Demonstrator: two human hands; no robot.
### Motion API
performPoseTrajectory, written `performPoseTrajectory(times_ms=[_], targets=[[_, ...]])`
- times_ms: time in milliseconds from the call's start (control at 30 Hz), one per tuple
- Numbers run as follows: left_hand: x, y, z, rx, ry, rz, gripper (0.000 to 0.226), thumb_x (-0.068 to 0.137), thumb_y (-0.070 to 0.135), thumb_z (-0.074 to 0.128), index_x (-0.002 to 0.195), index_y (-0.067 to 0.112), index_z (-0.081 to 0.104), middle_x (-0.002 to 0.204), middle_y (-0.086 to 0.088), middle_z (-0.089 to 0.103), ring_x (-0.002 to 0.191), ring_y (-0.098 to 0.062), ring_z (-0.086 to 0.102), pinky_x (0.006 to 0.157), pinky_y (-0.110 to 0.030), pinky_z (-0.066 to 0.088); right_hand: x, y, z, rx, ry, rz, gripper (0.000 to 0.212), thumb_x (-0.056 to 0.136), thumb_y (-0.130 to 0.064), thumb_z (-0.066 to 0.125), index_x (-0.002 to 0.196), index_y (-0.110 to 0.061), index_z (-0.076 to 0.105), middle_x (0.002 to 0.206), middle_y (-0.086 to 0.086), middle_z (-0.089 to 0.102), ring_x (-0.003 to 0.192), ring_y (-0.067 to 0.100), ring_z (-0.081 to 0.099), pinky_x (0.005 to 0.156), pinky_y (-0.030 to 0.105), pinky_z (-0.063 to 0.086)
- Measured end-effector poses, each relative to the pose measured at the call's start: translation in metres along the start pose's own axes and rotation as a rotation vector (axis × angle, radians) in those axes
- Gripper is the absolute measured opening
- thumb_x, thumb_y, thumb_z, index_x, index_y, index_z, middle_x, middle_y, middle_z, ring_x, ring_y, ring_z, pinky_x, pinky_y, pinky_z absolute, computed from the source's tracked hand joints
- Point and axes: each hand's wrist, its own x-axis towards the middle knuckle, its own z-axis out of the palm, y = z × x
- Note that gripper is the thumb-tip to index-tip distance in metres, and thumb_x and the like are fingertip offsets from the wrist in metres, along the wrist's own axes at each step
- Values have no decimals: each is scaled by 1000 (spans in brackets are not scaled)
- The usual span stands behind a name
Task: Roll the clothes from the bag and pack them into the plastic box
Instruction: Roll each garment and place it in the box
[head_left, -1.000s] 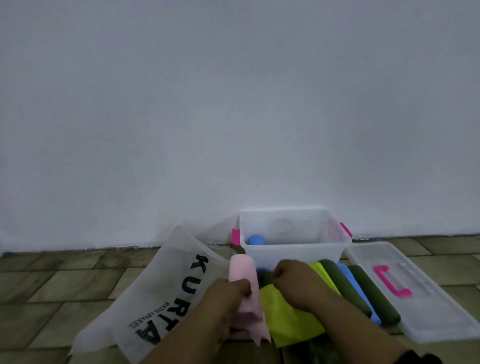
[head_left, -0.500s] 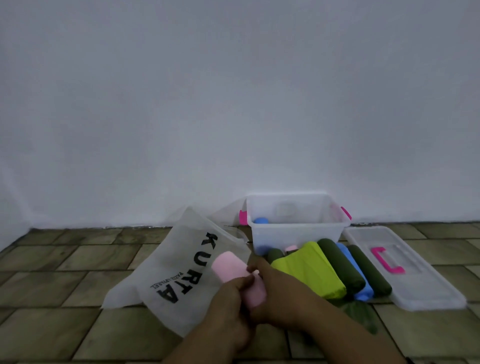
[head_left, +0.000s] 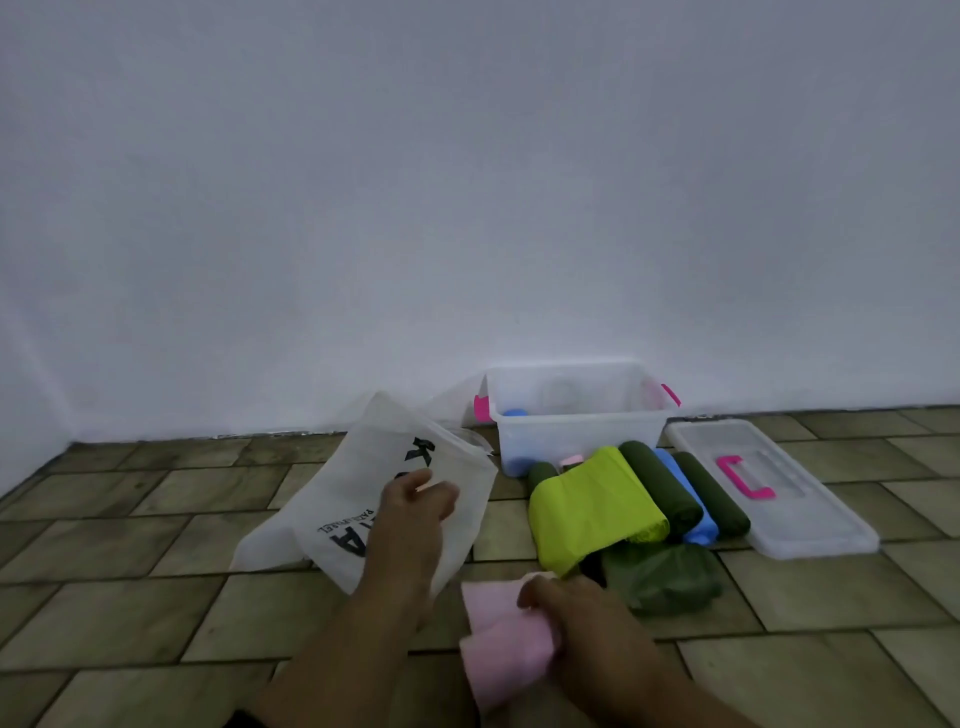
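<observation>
The right hand is curling its fingers round a pink rolled cloth and gripping it low over the tiled floor, near the person's body. The left hand is reaching out over the white bag printed with black letters, its fingers loosely bent – whether they are pinching the fabric or only touching it cannot be told.

The bag is lying flat on the floor, just left of the plastic box, which is standing open against the wall with a blue roll showing inside. Its lid is lying to the right. In front of the box a lime-green roll, a dark green roll, a blue one and another dark green one are lying side by side, touching – and a loose dark green garment is sitting just beside the right hand.
</observation>
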Motion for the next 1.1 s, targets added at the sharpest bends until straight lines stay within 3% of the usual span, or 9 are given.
performPoseTrajectory(times_ms=[67, 167, 233, 333, 500, 667, 833, 1000, 1100], targets=[[-4, -6, -1, 385, -238, 160, 28, 80, 25, 69, 103, 35, 56, 101, 10, 61, 90, -8, 58, 70, -26, 45, -7, 1, 9, -55, -61, 12, 45, 77, -26, 54, 121, -36, 49, 123, -9, 57, 112, 16, 51, 90, 28, 41], [-17, -37, 5, 970, -661, 172, 43, 76, 30, 70, 115, 36, 54, 116, 10, 56, 97, -7, 55, 71, -18, 45, -13, 0, 10, -71, -48, 40, 44, 79, -30, 54, 122, -36, 47, 125, -12, 54, 116, 14, 48, 94, 28, 39], [-25, -59, 7, 1174, -708, 185, 52, 77, 33, 67, 126, 35, 50, 128, 6, 51, 108, -11, 51, 85, -22, 43, -18, -2, 9, -69, -27, 56, 44, 78, -31, 54, 121, -35, 45, 128, -13, 48, 119, 12, 43, 94, 28, 35], [-27, -67, 8, 1212, -697, 192, 51, 81, 38, 62, 130, 32, 49, 132, 1, 51, 112, -14, 50, 87, -23, 38, -26, -8, 12, -109, 17, 49, 45, 77, -33, 50, 121, -34, 42, 131, -12, 41, 122, 12, 38, 96, 28, 35], [-17, -55, 18, 1246, -792, 174, 47, 87, 29, 52, 134, 24, 49, 133, -8, 53, 117, -23, 52, 95, -32, 42, -30, -16, 27, -233, 56, 49, 49, 83, -39, 40, 132, -35, 36, 133, -11, 43, 124, 16, 40, 96, 34, 36], [-17, -52, 21, 1335, -819, 114, 49, 97, 33, 39, 145, 22, 38, 147, -13, 41, 131, -26, 43, 107, -36, 34, -29, -12, 21, -298, 16, 21, 53, 79, -31, 41, 132, -34, 37, 126, -9, 51, 120, 19, 45, 103, 41, 27], [-19, -53, 20, 1364, -818, 131, 44, 101, 32, 30, 143, 22, 39, 146, -11, 42, 130, -24, 42, 109, -35, 32, -31, -13, 13, -339, -31, -4, 56, 76, -19, 47, 129, -28, 36, 118, -4, 57, 113, 22, 50, 111, 49, 18], [-19, -55, 18, 1355, -779, 141, 44, 99, 40, 34, 138, 21, 42, 141, -12, 47, 125, -25, 46, 105, -37, 36, -22, -13, 4, -313, -100, 41, 42, 79, -19, 49, 119, -23, 39, 111, 1, 61, 108, 25, 53, 110, 49, 24], [-17, -56, 15, 1306, -809, 115, 61, 90, 55, 46, 140, 22, 37, 141, -10, 45, 124, -26, 46, 104, -40, 39, -14, -11, -3, -246, -158, 70, 32, 84, -23, 51, 115, -24, 43, 109, 3, 62, 106, 23, 56, 108, 46, 25]])
